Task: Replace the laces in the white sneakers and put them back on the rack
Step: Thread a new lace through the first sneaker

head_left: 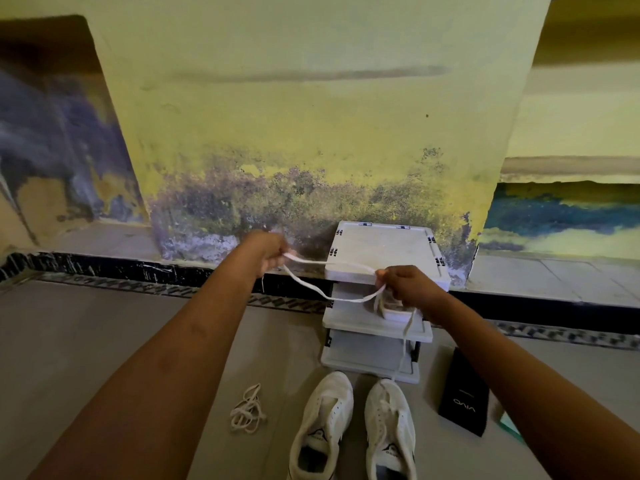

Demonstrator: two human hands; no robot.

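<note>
Two white sneakers stand side by side on the floor, toes toward the rack: the left one (320, 424) and the right one (391, 427). A white lace (332, 297) stretches between my raised hands. My left hand (268, 252) pinches one end; my right hand (407, 287) pinches the other part, and a strand hangs from it down to the right sneaker's toe. A second lace (247, 412) lies bunched on the floor left of the shoes. The grey three-tier rack (377, 358) stands against the wall behind the shoes.
A black phone box (464, 403) lies on the floor right of the sneakers, with a green object's edge (510, 424) beside it. Something pale rests on the rack's middle shelf (391, 311). A stained yellow wall and a dark patterned floor border run behind.
</note>
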